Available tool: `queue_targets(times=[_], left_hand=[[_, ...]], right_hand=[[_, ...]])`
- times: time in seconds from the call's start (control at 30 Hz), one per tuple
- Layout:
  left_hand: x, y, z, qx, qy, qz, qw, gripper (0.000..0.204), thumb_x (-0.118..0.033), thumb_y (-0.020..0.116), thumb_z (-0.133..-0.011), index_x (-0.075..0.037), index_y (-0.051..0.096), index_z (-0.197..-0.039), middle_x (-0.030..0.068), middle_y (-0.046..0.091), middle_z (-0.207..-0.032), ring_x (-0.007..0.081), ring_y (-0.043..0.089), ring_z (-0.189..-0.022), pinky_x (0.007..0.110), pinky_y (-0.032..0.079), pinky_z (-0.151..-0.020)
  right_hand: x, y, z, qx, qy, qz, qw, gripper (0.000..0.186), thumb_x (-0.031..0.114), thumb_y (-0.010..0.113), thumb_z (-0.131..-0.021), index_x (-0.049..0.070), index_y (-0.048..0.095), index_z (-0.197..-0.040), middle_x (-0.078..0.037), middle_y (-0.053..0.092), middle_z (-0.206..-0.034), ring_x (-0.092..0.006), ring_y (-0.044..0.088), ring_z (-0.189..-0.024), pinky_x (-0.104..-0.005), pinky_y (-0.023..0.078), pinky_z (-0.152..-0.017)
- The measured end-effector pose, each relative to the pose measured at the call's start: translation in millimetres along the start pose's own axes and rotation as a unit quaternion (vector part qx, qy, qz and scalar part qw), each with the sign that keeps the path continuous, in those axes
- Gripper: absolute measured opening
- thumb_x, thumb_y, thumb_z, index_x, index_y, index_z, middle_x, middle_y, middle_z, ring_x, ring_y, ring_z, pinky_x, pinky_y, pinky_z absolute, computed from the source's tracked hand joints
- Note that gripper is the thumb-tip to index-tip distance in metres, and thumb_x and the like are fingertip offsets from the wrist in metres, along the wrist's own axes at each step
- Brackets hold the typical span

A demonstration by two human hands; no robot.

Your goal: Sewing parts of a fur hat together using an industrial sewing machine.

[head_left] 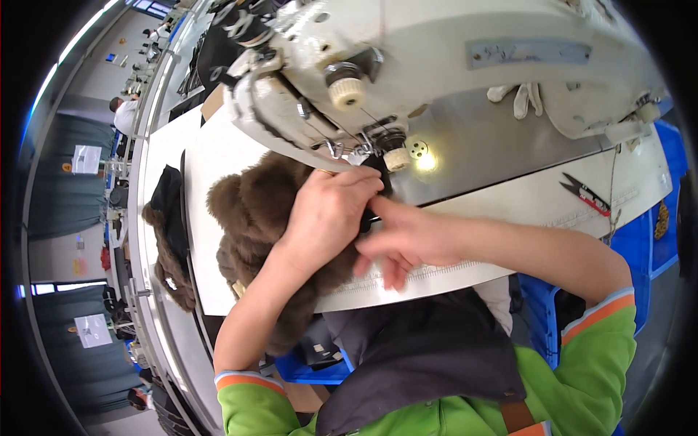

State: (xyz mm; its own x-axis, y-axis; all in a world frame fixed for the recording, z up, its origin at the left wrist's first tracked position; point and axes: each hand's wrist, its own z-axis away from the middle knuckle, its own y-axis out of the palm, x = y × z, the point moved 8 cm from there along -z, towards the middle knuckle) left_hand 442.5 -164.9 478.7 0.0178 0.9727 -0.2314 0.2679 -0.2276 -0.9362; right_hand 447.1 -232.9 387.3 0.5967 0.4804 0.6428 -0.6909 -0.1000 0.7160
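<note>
A brown fur piece (251, 192) with a strip of black fabric (376, 167) along its edge lies at the needle area of the white sewing machine (436, 51). My left hand (331, 207) is closed on the piece, its fingers bunched at the black strip, just in front of the presser foot, which is largely hidden. Right beside it, my right hand (411, 236) reaches in from the right. Its thumb side meets the black strip, while the other fingers hang apart and are blurred by motion. Part of the fur drapes over the table's front edge.
Red-handled thread snips (585, 195) lie on the white table at the right. A white glove (520, 98) rests behind the machine bed. More dark fur and black fabric (171, 232) hang at the left. Blue bins (640, 240) stand at the right, below the table.
</note>
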Motion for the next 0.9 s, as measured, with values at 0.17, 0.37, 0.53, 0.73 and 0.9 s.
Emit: queue_targets(times=[0.17, 0.37, 0.53, 0.73, 0.9], left_hand=[[-17, 9, 13, -0.026, -0.047, -0.109, 0.993, 0.027, -0.003, 0.063, -0.067, -0.001, 0.069, -0.093, 0.0071, 0.068, -0.097, 0.0252, 0.058, -0.088, 0.034, 0.050, -0.080], [-37, 26, 12, -0.045, -0.047, -0.192, 0.979, 0.030, -0.011, 0.057, -0.072, 0.003, 0.063, -0.098, 0.0145, 0.063, -0.105, 0.0255, 0.052, -0.099, 0.036, 0.043, -0.089], [-36, 26, 19, -0.050, -0.060, -0.191, 0.978, 0.035, -0.012, 0.059, -0.070, 0.005, 0.064, -0.101, 0.0158, 0.064, -0.105, 0.0257, 0.052, -0.098, 0.035, 0.041, -0.087], [-35, 28, 21, -0.037, -0.089, -0.196, 0.976, 0.035, -0.012, 0.059, -0.072, 0.003, 0.064, -0.103, 0.0135, 0.064, -0.108, 0.0248, 0.054, -0.097, 0.035, 0.042, -0.087], [-35, 29, 18, -0.030, -0.099, -0.189, 0.977, 0.034, -0.013, 0.058, -0.073, 0.001, 0.064, -0.104, 0.0109, 0.064, -0.113, 0.0238, 0.056, -0.097, 0.037, 0.042, -0.091]], right_hand=[[23, -31, 58, -0.114, -0.036, 0.533, 0.838, 0.036, 0.012, 0.056, -0.093, 0.006, 0.052, -0.128, -0.012, 0.069, -0.086, -0.0211, 0.066, -0.055, -0.0304, 0.054, -0.052], [80, -20, 50, -0.223, -0.256, 0.841, 0.421, 0.032, 0.015, 0.059, -0.082, 0.012, 0.062, -0.115, -0.003, 0.056, -0.068, -0.0202, 0.059, -0.051, -0.0326, 0.046, -0.044], [71, -32, 33, -0.243, -0.226, 0.873, 0.359, 0.043, 0.013, 0.063, -0.078, 0.018, 0.063, -0.121, 0.002, 0.058, -0.066, -0.0158, 0.060, -0.054, -0.0301, 0.043, -0.044], [75, -27, 39, -0.244, -0.267, 0.844, 0.396, 0.039, 0.014, 0.068, -0.079, 0.017, 0.065, -0.117, 0.004, 0.060, -0.068, -0.0141, 0.058, -0.053, -0.0292, 0.041, -0.042], [74, -29, 43, -0.259, -0.285, 0.848, 0.366, 0.033, 0.019, 0.060, -0.079, 0.019, 0.066, -0.112, -0.003, 0.053, -0.067, -0.0155, 0.058, -0.053, -0.0314, 0.042, -0.040]])
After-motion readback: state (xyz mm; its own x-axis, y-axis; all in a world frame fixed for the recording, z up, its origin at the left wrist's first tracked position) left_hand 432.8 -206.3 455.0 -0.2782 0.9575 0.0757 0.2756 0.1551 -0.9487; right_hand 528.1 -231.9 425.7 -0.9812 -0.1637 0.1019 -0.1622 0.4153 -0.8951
